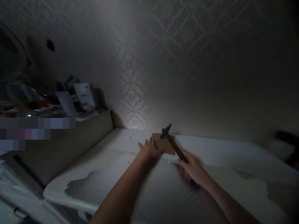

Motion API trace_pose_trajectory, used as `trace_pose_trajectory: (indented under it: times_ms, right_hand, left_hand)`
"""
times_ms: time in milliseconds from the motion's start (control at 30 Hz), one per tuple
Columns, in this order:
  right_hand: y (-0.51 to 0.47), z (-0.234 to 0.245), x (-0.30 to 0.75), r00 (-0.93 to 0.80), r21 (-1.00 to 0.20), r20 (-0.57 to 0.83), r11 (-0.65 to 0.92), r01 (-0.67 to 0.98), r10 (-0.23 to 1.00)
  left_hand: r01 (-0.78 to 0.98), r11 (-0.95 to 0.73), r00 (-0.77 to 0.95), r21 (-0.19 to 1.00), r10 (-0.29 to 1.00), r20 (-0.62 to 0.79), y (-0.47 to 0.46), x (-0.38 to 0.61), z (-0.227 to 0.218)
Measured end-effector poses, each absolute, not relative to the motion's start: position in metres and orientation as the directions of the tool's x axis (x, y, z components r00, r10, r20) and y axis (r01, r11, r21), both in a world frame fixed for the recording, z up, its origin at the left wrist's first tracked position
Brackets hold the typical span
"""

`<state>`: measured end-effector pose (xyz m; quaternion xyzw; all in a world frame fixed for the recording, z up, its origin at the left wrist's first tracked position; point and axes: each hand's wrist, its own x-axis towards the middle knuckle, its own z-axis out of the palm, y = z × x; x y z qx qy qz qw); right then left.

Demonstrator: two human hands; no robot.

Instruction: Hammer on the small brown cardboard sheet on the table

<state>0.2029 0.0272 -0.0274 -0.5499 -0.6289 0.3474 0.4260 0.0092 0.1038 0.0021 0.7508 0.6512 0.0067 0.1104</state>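
Note:
In the head view, my right hand (192,166) is closed round the wooden handle of a hammer (176,147). Its dark metal head is raised and lies in front of a flat brown board (168,148) in this view; I cannot tell whether they touch. A short row of small marks or nails shows near the board's left side, too small to make out. My left hand (150,150) rests with fingers spread at the left edge of the board, thumb toward its lower edge. The board lies on the white tabletop (210,147).
Patterned wallpaper (132,84) rises behind the table. On the left, a higher white cabinet (93,137) carries a white box (84,93), several blurred items and a round mirror (10,53). Grey worn patches (88,188) mark the tabletop. A dark blurred object (287,138) stands at the right.

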Motion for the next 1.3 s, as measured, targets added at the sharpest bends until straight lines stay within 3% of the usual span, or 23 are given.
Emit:
trace_pose_trajectory:
  times_ms: [567, 1300]
  right_hand:
    - [0.0302, -0.0308, 0.2043, -0.061, -0.955, 0.039, 0.056, 0.293, 0.997]
    - [0.0297, -0.0288, 0.2040, -0.080, -0.960, 0.051, 0.071, 0.271, 0.995]
  left_hand:
    - [0.977, -0.126, 0.150, 0.171, 0.980, -0.134, 0.1010, 0.0097, 0.0045]
    - [0.979, -0.120, 0.145, 0.164, 0.978, -0.151, 0.1033, 0.0092, 0.0021]
